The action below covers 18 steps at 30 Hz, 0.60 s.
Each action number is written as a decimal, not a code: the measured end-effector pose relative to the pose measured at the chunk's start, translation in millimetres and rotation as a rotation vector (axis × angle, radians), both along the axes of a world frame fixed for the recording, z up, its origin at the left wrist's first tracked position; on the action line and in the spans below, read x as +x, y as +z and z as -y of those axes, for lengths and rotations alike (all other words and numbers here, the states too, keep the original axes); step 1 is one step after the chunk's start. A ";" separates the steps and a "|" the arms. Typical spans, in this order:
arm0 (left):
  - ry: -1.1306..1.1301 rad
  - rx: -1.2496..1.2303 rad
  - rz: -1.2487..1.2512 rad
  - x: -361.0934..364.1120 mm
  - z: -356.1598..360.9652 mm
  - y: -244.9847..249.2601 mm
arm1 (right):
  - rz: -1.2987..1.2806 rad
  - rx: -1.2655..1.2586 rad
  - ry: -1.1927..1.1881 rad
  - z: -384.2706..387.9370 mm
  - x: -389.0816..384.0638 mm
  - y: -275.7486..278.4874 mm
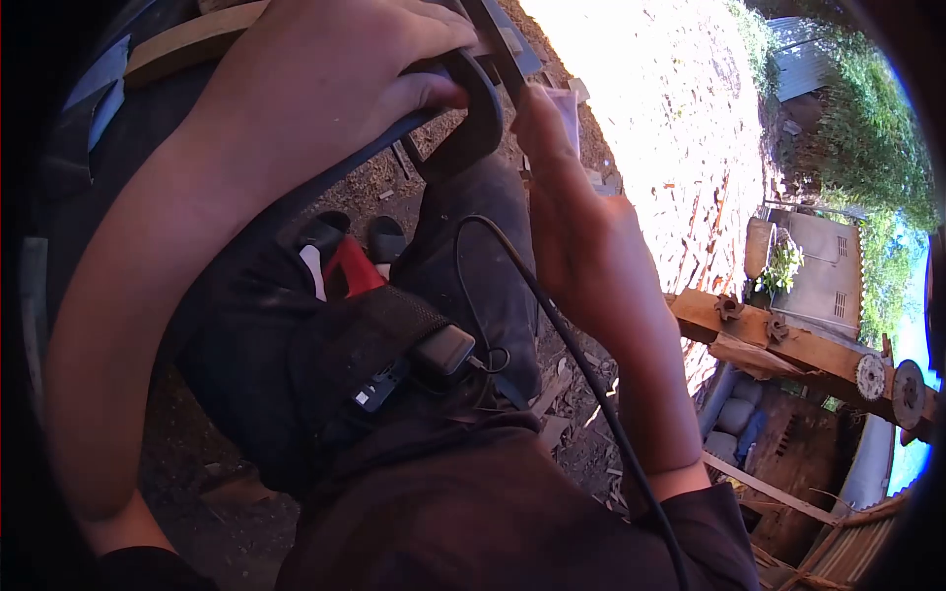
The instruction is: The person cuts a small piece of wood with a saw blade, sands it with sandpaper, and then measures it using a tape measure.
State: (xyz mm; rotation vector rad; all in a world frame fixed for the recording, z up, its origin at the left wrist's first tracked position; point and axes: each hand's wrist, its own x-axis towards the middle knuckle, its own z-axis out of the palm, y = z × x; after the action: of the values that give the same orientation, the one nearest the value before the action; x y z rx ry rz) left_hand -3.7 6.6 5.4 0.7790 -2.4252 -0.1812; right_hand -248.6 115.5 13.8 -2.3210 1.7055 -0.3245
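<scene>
Dark curved tool point(480, 128), upper middle, between the hands, above the legs. Left hand point(379, 49) closed about its upper part, thumb at the inner curve; far fingertips hidden. Right hand point(581, 222) has fingers raised by the lower end of a straight dark strip point(499, 54); cannot tell if it pinches. Good handling likely wants a firm left hold, right fingertips off the strip's edge. Slack cable point(581, 360) beside right forearm could snag; more room over bright ground point(680, 118).
</scene>
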 end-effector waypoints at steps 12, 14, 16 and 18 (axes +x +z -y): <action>0.058 -0.050 0.055 -0.6 5.0 -11.7 | 0.098 0.066 -0.010 -3.1 -1.5 10.4; 0.049 0.017 0.059 -0.6 7.2 -14.6 | 0.137 0.073 0.010 1.5 -4.0 4.9; 0.035 -0.016 0.050 -3.7 6.1 -14.1 | 0.026 0.100 -0.038 29.7 8.3 11.0; 0.043 0.000 0.061 -2.3 7.4 -13.4 | 0.028 0.106 -0.047 31.9 11.0 9.1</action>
State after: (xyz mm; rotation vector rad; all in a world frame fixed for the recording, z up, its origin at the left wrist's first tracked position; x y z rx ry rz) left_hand -6.0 -0.8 -8.0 0.8477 -2.4630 -0.1423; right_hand -237.6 83.7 22.9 -2.1940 1.7232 -0.2677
